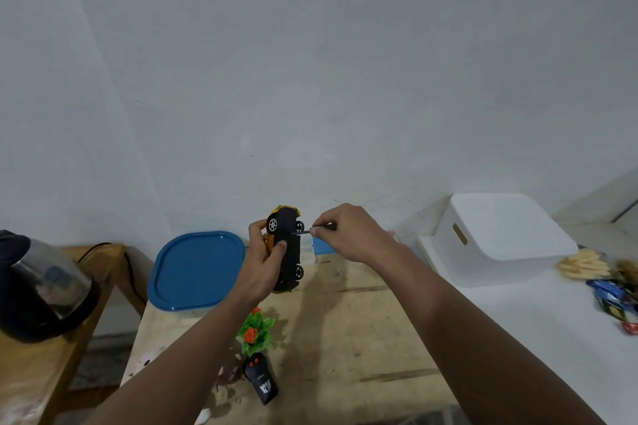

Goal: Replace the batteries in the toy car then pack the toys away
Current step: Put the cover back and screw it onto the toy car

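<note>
The left grip point(267, 247) holds the car point(288, 248) on end above the surface point(345, 338), its black underside turned toward the right grip point(340, 233), which pinches a screwdriver point(303, 232) against it, likely working the battery cover's screw.

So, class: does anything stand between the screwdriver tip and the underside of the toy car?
Nothing visible does. The right hand holds the screwdriver with its tip at the black underside of the toy car, which the left hand grips.

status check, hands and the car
Left hand grips toy car, underside up. Right hand pinches screwdriver, tip at underside. Nothing in the way.
</note>
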Motion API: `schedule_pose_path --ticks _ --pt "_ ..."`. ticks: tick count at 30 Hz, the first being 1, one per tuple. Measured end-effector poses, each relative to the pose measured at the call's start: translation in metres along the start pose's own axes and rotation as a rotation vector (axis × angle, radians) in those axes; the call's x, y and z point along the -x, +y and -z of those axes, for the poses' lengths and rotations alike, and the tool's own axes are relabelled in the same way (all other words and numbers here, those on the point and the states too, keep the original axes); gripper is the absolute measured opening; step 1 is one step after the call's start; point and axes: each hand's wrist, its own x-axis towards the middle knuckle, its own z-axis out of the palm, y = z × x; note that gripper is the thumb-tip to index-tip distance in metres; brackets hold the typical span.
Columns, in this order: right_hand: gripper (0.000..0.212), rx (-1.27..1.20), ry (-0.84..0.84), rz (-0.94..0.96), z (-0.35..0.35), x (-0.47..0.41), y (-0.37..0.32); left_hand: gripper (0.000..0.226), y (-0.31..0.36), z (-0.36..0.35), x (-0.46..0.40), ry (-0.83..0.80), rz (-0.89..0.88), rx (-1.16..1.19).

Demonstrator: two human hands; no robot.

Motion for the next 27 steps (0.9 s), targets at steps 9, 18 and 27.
schedule_pose_path --ticks 9,18,27 --pt "0.023 -0.021 0.063 -0.053 -0.005 0.001 0.008 0.028 -0.004 -0.005 0.005 0.012 0.027 0.052" --pt "0.032 0.007 0.051 -0.073 -0.009 -0.004 0.012 0.02 -0.006 -0.006 -0.001 0.053 0.055 0.044" --pt "0.04 -0.076 0.02 -0.112 -0.009 -0.011 0.01 0.018 -0.009 -0.003 -0.003 0.058 0.076 0.052"
